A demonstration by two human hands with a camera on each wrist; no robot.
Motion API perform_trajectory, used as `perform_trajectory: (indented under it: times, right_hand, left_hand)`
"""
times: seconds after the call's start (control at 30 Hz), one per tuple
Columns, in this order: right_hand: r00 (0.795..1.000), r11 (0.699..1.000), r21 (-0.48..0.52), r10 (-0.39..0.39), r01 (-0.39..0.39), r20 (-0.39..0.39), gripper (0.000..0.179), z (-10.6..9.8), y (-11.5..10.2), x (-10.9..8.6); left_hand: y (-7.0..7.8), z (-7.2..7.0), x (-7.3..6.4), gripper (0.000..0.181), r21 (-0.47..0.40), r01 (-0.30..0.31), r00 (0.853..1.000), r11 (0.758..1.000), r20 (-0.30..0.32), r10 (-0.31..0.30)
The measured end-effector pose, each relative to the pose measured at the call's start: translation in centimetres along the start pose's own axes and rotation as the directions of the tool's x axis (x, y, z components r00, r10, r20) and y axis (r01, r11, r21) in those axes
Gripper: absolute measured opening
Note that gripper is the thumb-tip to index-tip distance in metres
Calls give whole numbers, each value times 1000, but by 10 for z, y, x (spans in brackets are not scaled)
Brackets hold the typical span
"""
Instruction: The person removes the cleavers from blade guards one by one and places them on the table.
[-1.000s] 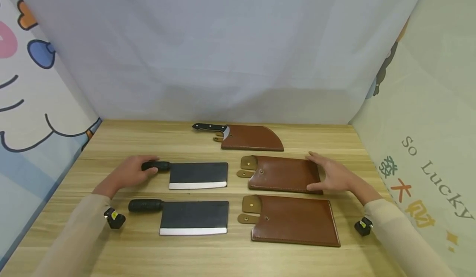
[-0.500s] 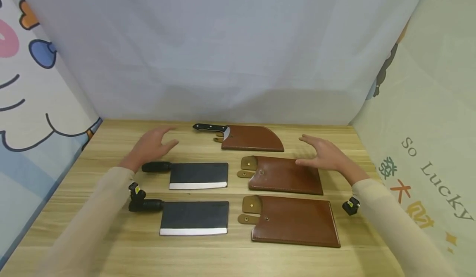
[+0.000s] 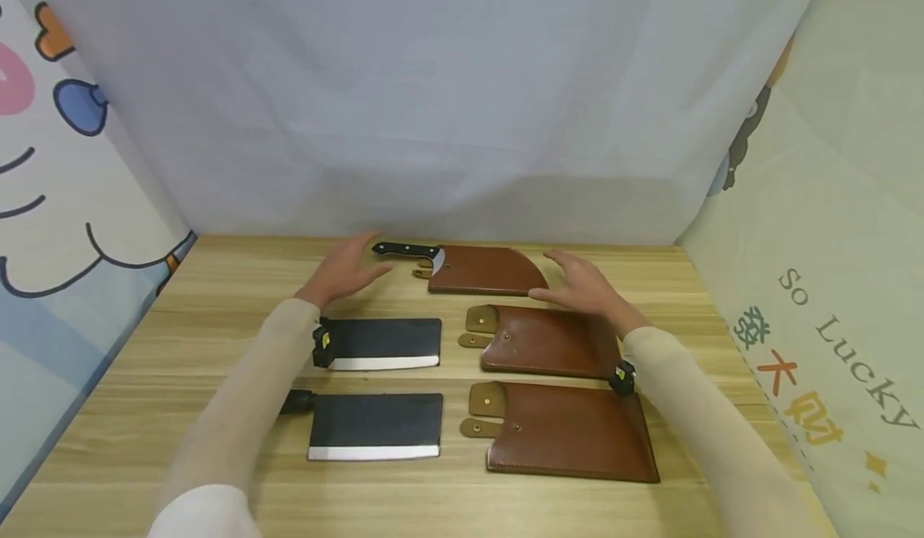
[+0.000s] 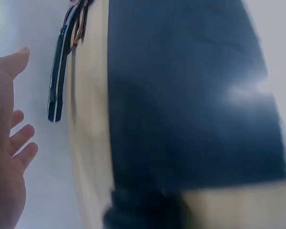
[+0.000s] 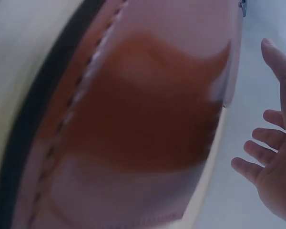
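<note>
At the back of the table lies a cleaver with a black riveted handle (image 3: 406,250), its blade inside a brown leather sheath (image 3: 491,270). My left hand (image 3: 346,269) is beside the handle's end, thumb and fingers spread and holding nothing. Over at the sheath's rounded right end, my right hand (image 3: 577,283) is likewise spread, its thumb overlapping the sheath's corner in the head view. In the left wrist view the handle (image 4: 58,81) shows a gap from the left fingers (image 4: 23,138). The right wrist view has the right hand (image 5: 276,152) apart from a blurred brown sheath (image 5: 143,105).
Two bare cleavers, the middle one (image 3: 386,339) and the front one (image 3: 377,422), lie under and beside my left forearm. To their right are two brown sheaths, a middle one (image 3: 541,339) and a front one (image 3: 573,434), with snap straps. A grey-white curtain (image 3: 447,105) hangs behind the table.
My left hand has left the middle cleaver's handle and moved back and right to the sheathed cleaver. My right hand has moved off the middle sheath, back and left. The knives and sheaths stay put.
</note>
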State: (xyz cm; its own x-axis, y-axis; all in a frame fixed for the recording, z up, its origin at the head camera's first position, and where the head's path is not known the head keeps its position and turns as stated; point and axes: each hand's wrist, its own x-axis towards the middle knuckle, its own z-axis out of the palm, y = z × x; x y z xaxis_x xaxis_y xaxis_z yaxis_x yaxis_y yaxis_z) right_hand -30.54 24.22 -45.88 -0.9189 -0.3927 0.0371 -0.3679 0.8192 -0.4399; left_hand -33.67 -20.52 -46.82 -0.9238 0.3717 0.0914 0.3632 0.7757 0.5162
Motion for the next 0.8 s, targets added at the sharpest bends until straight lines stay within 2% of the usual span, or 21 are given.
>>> perform_trajectory:
  times: [0.13, 0.3, 0.53, 0.8]
  right_hand:
    - [1000, 1000, 2, 18, -18, 12, 95, 7, -1, 11]
    - [998, 999, 16, 32, -33, 58, 100, 13, -2, 21]
    - [991, 998, 21, 51, -54, 123, 104, 21, -2, 28]
    - [991, 999, -21, 30, -28, 129, 103, 25, -5, 31]
  left_hand:
    - [6, 4, 15, 76, 2, -2, 1000, 1000, 24, 2]
    - [7, 8, 25, 76, 13, 26, 998, 1000, 52, -27]
    - [2, 16, 29, 76, -5, 54, 995, 999, 85, -53]
    - [2, 21, 29, 76, -58, 62, 993, 996, 109, -55]
